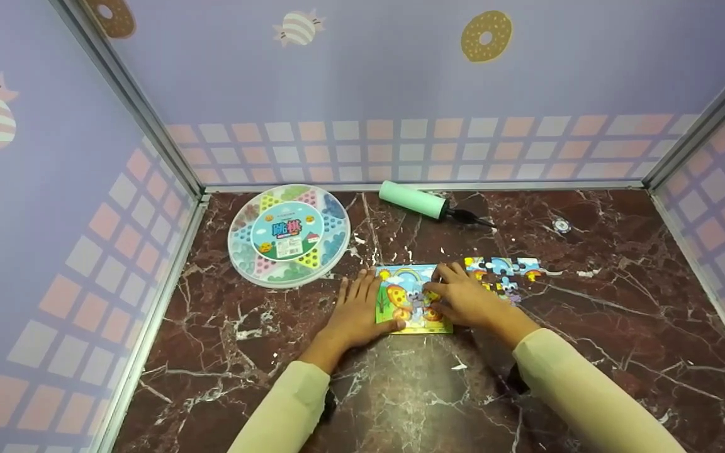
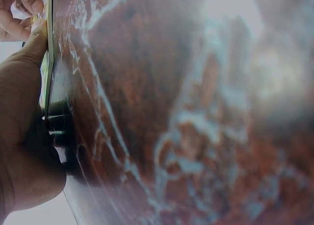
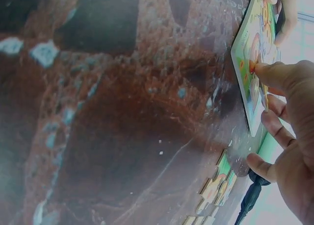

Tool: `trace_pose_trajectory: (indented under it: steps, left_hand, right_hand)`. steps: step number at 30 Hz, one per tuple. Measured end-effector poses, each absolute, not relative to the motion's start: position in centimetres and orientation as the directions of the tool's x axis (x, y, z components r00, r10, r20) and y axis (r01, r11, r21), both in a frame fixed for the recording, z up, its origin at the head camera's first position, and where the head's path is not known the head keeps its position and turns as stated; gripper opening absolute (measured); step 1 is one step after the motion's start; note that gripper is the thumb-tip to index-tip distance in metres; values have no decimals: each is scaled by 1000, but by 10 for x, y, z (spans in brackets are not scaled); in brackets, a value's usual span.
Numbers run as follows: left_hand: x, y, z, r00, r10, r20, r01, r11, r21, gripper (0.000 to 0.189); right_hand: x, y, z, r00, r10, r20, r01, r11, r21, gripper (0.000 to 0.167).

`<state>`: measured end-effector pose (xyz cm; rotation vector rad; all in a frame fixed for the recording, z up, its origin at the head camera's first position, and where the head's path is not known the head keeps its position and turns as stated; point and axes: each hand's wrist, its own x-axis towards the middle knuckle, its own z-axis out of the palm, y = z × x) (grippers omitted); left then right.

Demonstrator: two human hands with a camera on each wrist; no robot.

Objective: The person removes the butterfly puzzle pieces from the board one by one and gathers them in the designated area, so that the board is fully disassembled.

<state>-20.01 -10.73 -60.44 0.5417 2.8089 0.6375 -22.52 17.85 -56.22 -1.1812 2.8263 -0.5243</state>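
A small cartoon jigsaw puzzle board (image 1: 400, 318) lies flat on the marbled tabletop. My left hand (image 1: 356, 314) rests along its left side, fingers extended at the edge and thumb over the front edge. Over the right half of the board, my right hand (image 1: 466, 299) pinches a puzzle piece (image 3: 265, 98) between thumb and fingers, close over the picture. The fingers hide part of that piece and of the board's right side. Just right of the board lie several loose puzzle pieces (image 1: 502, 267), partly behind the right hand.
A round Chinese checkers set (image 1: 289, 236) in a clear case lies at the back left. Near the back wall are a mint-green hand pump (image 1: 413, 199) with a black end and a small round chip (image 1: 561, 225). Patterned panels (image 1: 400, 75) enclose the table on three sides.
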Motion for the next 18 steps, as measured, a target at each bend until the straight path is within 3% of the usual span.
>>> trace_pose_trajectory:
  steps: [10,18]
  left_hand:
    - [-200,-107,-605,-913,393,-112,309,843,440,117]
    - [-202,-108,-610,-910,406,-90,329,836,440,120]
  right_hand:
    - [-223,187,-568,-684,-697,215,-729,646,-224,34]
    - [-224,195,-570,-691,-663,290,-722,656,-220,31]
